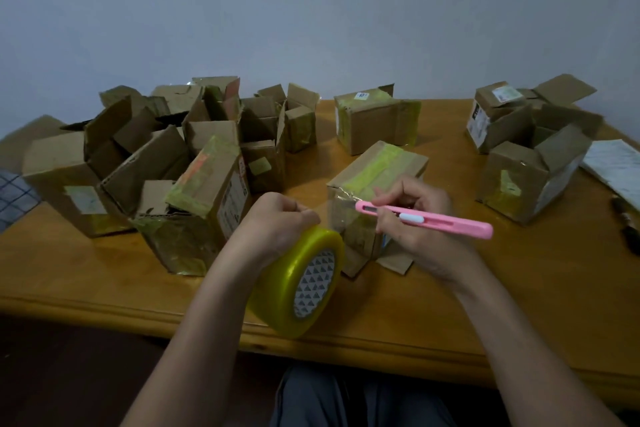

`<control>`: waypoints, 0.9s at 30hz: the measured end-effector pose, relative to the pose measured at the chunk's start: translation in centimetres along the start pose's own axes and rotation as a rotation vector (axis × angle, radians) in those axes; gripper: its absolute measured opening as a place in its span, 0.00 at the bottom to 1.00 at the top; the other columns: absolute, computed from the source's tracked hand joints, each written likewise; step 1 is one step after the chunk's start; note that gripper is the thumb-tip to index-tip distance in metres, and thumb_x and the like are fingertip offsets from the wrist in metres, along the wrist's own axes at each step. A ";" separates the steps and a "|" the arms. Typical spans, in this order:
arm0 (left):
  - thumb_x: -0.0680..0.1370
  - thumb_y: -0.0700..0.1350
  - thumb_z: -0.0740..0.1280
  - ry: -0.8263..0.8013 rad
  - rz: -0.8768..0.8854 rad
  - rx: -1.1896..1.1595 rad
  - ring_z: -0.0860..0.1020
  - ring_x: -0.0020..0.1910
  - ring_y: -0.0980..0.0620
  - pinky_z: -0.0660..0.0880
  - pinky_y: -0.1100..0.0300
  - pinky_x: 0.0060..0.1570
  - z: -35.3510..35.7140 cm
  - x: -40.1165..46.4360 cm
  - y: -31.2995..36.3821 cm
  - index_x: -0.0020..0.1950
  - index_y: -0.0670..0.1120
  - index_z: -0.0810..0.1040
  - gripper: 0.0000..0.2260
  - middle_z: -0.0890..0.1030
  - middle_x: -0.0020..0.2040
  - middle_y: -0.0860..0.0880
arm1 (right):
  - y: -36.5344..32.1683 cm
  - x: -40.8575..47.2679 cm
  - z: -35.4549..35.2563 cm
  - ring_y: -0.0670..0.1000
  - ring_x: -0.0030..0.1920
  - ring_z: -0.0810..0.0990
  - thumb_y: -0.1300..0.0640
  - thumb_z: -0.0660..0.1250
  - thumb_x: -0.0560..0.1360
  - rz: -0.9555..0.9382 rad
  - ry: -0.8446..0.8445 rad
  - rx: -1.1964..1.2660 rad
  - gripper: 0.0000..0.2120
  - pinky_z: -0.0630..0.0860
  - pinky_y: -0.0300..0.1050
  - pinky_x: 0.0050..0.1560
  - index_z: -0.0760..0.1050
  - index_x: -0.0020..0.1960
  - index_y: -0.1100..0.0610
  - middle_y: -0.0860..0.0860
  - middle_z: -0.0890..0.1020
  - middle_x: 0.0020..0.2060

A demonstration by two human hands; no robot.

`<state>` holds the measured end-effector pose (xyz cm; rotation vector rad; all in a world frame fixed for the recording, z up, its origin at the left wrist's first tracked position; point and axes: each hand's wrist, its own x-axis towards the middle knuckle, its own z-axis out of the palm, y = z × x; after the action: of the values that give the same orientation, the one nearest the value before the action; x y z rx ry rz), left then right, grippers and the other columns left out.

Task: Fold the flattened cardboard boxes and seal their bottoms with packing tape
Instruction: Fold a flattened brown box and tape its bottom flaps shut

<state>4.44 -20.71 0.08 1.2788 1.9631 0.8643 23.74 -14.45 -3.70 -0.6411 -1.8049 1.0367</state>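
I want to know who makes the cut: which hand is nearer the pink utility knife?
Right. The right hand grips the pink utility knife; the left hand is apart to its left, holding the tape roll.

dim, bluish cast | soft shadows | wide-angle bending at edges | slightly soft

A taped brown box stands beside a yellow tape roll.

One head-worn camera looks forward and down from close above the wooden table, toward the plain wall behind it
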 end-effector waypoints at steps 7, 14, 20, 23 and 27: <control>0.79 0.48 0.67 -0.013 -0.006 -0.008 0.80 0.42 0.49 0.73 0.59 0.37 -0.3 0.0 0.0 0.43 0.46 0.82 0.09 0.82 0.42 0.46 | 0.4 0.3 0.4 0.52 0.46 0.82 0.65 0.72 0.70 -0.003 -0.151 -0.149 0.05 0.74 0.54 0.61 0.81 0.42 0.56 0.49 0.83 0.39; 0.79 0.47 0.68 -0.022 -0.006 -0.011 0.81 0.44 0.46 0.76 0.56 0.43 -0.4 0.0 -0.2 0.41 0.47 0.82 0.09 0.83 0.42 0.45 | 0.6 0.3 -0.3 0.44 0.44 0.83 0.64 0.68 0.68 0.027 -0.033 0.033 0.04 0.77 0.45 0.61 0.77 0.35 0.58 0.50 0.82 0.32; 0.79 0.47 0.67 -0.024 -0.016 -0.012 0.80 0.44 0.48 0.75 0.56 0.41 -0.2 -0.1 0.0 0.43 0.46 0.82 0.08 0.82 0.43 0.45 | -0.1 0.9 0.5 0.51 0.39 0.83 0.65 0.70 0.74 0.027 0.026 0.005 0.05 0.80 0.49 0.38 0.79 0.42 0.57 0.49 0.83 0.36; 0.80 0.48 0.67 -0.012 -0.012 -0.001 0.80 0.44 0.48 0.75 0.56 0.41 -0.1 -0.2 0.0 0.45 0.46 0.82 0.09 0.82 0.44 0.45 | -0.1 1.0 1.1 0.53 0.41 0.83 0.63 0.72 0.74 0.077 -0.100 -0.113 0.05 0.81 0.54 0.38 0.81 0.44 0.54 0.49 0.84 0.39; 0.80 0.48 0.67 -0.001 0.008 -0.022 0.80 0.44 0.46 0.76 0.55 0.42 -0.5 -0.4 -0.4 0.43 0.47 0.82 0.09 0.82 0.43 0.45 | 0.1 1.2 1.4 0.47 0.39 0.79 0.60 0.73 0.70 0.074 -0.161 -0.310 0.06 0.79 0.52 0.36 0.80 0.38 0.50 0.45 0.80 0.37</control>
<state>4.00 -21.23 0.11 1.2749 1.9435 0.8864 21.97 -13.99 -3.58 -0.8359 -2.1203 0.8832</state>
